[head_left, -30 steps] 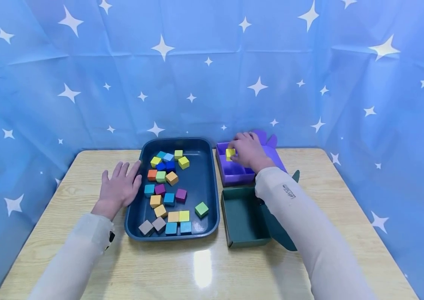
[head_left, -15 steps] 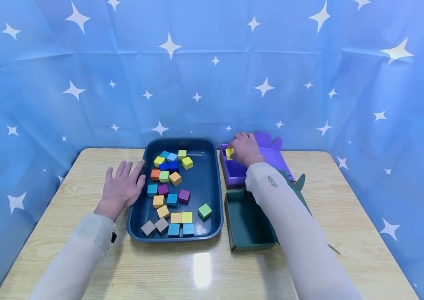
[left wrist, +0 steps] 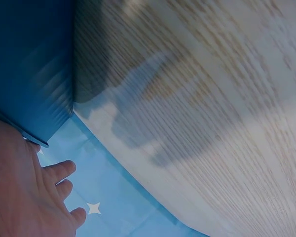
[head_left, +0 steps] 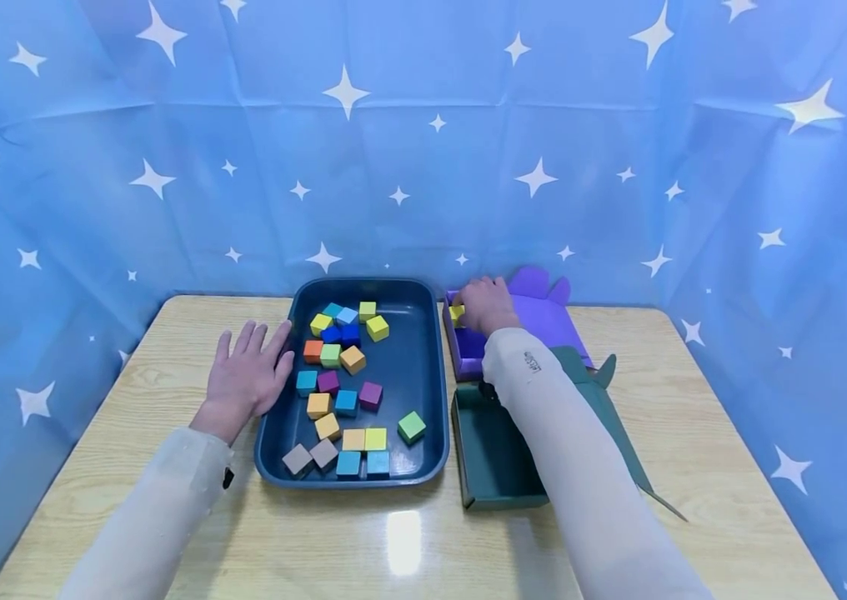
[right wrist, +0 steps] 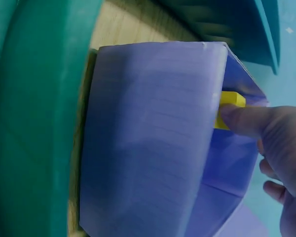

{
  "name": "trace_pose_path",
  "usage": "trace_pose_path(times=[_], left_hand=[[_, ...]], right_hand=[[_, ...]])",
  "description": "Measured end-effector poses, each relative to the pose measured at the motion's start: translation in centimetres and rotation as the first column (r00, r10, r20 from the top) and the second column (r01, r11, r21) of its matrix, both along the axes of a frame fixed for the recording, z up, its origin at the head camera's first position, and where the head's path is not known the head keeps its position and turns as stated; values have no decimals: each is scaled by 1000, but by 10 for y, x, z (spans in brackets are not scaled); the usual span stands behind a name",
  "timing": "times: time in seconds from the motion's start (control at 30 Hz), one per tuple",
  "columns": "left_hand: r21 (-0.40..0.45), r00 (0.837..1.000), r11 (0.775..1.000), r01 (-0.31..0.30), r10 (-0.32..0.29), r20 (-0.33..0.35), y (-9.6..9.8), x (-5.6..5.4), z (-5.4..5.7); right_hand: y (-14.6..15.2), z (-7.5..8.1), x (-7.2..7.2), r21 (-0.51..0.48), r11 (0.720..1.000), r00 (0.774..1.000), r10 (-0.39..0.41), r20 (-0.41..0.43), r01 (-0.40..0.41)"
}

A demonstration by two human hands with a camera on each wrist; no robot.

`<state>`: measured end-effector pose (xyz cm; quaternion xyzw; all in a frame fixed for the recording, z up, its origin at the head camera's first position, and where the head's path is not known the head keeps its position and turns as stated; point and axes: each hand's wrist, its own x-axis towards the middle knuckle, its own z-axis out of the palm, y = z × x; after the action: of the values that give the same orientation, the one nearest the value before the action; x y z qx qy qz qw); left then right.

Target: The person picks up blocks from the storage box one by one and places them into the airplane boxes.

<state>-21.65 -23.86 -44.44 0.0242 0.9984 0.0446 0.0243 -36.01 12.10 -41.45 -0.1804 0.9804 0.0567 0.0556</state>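
Note:
My right hand (head_left: 488, 306) pinches a yellow cube (right wrist: 233, 98) between thumb and fingers. The cube sits low inside the open purple box (right wrist: 153, 128), near its left side in the head view. On the left, my left hand (head_left: 245, 375) lies with fingers spread against the left rim of the dark blue tray (head_left: 416, 358). In the left wrist view, the fingertips of this hand (left wrist: 24, 187) stand at the tray's rim. Inside the tray are several loose cubes, among them a green cube (head_left: 412, 427) apart at the right and grey cubes at the front.
A dark green box (head_left: 494, 454) with its lid folded out to the right stands in front of the purple box, under my right forearm. The purple lid (head_left: 547, 321) lies open behind. A blue star-patterned curtain (head_left: 423, 150) rises behind the wooden table (head_left: 303, 533).
My right hand has gone lower into the purple box with the yellow cube, which now shows less in the head view. The head view has shifted slightly. The left hand stays at the tray.

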Motion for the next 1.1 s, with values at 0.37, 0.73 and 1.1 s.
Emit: trace_pose_path(times=[0.37, 0.73, 1.1], left_hand=[[12, 1000, 1000, -11, 11, -19, 0, 1, -6], [8, 1000, 1000, -15, 16, -24, 0, 0, -7], [12, 1000, 1000, -16, 16, 1, 0, 1, -5]], right_hand=[[-4, -11, 0, -26, 1000, 1000, -11, 13, 11], [-2, -18, -2, -34, 999, 1000, -12, -23, 12], [2, 11, 8, -102, 994, 995, 21, -101, -32]])
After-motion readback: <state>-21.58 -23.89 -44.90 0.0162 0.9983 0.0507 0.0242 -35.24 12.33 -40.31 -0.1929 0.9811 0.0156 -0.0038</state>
